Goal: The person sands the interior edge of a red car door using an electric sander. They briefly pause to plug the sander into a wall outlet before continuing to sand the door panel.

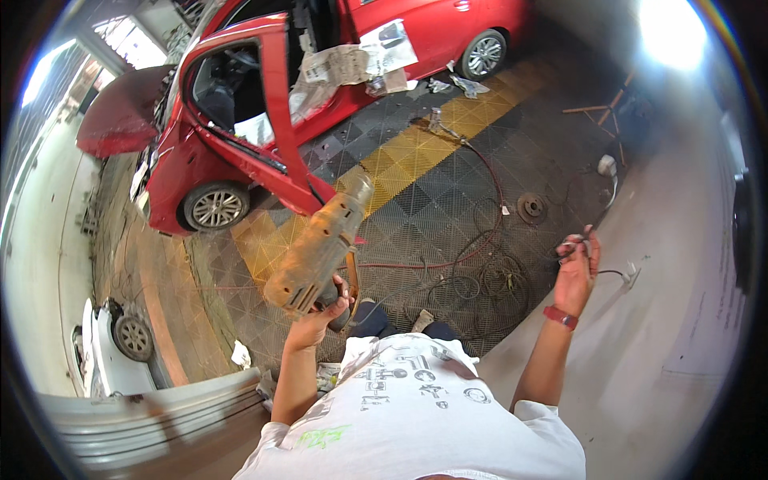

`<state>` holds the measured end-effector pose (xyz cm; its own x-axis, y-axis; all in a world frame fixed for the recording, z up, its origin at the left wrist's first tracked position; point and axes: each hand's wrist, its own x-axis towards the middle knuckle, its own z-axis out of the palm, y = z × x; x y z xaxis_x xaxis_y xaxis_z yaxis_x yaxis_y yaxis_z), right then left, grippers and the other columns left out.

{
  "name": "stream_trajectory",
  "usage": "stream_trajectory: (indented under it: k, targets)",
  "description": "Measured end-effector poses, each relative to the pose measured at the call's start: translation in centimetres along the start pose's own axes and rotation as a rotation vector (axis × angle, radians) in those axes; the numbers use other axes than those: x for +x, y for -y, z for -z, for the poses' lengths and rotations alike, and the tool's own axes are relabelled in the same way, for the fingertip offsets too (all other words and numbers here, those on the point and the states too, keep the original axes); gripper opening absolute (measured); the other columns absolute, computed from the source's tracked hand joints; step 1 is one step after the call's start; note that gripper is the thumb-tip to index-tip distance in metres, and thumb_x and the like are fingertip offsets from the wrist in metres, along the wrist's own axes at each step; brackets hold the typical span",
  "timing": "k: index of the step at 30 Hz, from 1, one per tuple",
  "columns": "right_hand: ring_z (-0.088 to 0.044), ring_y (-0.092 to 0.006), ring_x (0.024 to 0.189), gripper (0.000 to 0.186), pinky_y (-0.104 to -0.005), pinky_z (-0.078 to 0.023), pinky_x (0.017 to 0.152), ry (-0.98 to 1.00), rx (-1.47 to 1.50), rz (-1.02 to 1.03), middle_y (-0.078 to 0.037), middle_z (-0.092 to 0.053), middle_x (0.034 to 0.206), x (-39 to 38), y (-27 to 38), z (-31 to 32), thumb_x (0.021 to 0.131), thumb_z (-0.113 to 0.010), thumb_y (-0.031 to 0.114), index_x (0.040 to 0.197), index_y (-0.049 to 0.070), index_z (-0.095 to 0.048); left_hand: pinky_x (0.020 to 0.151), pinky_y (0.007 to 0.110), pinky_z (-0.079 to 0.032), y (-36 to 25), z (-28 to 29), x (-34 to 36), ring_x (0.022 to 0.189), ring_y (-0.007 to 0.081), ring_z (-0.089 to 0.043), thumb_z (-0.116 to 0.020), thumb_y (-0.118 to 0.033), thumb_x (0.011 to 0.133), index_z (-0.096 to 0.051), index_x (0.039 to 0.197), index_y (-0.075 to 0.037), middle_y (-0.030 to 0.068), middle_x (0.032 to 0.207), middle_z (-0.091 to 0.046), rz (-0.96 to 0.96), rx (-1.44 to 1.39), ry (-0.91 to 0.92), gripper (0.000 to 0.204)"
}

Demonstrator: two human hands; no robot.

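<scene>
My left hand (322, 322) is wrapped round the dark handle of a heat gun (316, 254) with a scuffed, dirty orange-yellow body. Its metal nozzle points up and away, toward the red car's open front door (272, 96). My right hand (574, 280), with a red band at the wrist, is raised beside the wall on the right. Its fingers are curled round a dark cord (582, 238); whether a plug is at its end I cannot make out. A wall socket (632, 274) with a black lead is close to this hand.
The red car (320, 120) stands ahead, partly covered with newspaper (340, 66). A red hose (490, 172) and coiled black cables (504, 280) lie on the tiled floor by a brake disc (531, 208). A wooden stand (612, 108) is at the far right, a white car (112, 348) at left.
</scene>
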<state>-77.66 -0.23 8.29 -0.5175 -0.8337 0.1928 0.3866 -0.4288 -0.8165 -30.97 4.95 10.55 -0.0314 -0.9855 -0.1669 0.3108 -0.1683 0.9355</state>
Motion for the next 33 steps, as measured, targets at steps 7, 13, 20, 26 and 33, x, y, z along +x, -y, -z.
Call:
stream_trajectory:
  k: [7, 13, 20, 26, 33]
  targets:
    - [-0.066, -0.0156, 0.087, 0.038, -0.0299, -0.056, 0.076, -0.214, -0.075, -0.074, -0.007, -0.068, 0.097, 1.5, -2.6, 0.5, 0.101, -0.062, 0.02, 0.135, 0.004, -0.055, 0.083, 0.028, -0.05, 0.6, -4.1, 5.4, 0.089, 0.0105, -0.057, -0.08, -0.007, 0.087, -0.059, 0.117, -0.006, -0.0001, 0.102, -0.06, 0.053, 0.214, 0.083, 0.036]
    - [-0.048, -0.0062, 0.052, 0.027, -0.0229, -0.033, 0.041, -0.547, -0.127, -0.222, 0.002, -0.054, 0.068, 7.7, -7.5, 6.4, 0.106, -0.055, 0.031, 0.119, 0.008, -0.06, 0.085, 0.03, -0.051, 2.2, -6.0, 13.5, 0.089, 0.0118, -0.058, -0.075, -0.004, 0.09, -0.058, 0.12, -0.005, -0.0001, 0.1, -0.06, 0.067, 0.268, 0.057, 0.034]
    - [-0.042, -0.0059, 0.052, 0.035, -0.0223, -0.035, 0.044, -0.999, -0.205, -0.258, 0.002, -0.051, 0.067, 7.8, -12.4, 12.1, 0.11, -0.039, 0.029, 0.124, 0.006, -0.061, 0.085, 0.033, -0.05, 5.0, -8.7, 27.4, 0.08, 0.0137, -0.055, -0.07, -0.012, 0.096, -0.056, 0.119, -0.008, -0.0001, 0.092, -0.059, 0.085, 0.081, 0.025, 0.027]
    - [-0.05, -0.0072, 0.059, 0.035, -0.0251, -0.043, 0.051, -1.137, -0.352, 0.108, 0.001, -0.057, 0.071, 10.9, -12.5, 9.2, 0.109, -0.043, 0.032, 0.122, 0.006, -0.061, 0.078, 0.029, -0.05, 5.4, -7.6, 41.8, 0.079, 0.0096, -0.053, -0.073, -0.015, 0.094, -0.059, 0.108, -0.01, -0.0017, 0.088, -0.056, 0.067, -0.01, -0.23, 0.02]
    - [-0.055, -0.0135, 0.054, 0.027, -0.0265, -0.049, 0.053, -1.276, -0.128, -0.141, -0.004, -0.067, 0.08, 13.9, -13.2, 19.8, 0.108, -0.043, 0.032, 0.114, 0.011, -0.059, 0.074, 0.028, -0.051, 3.4, -9.8, 50.6, 0.077, 0.0108, -0.054, -0.075, -0.013, 0.092, -0.06, 0.106, -0.009, 0.0005, 0.088, -0.059, -0.045, -0.003, -0.354, 0.021]
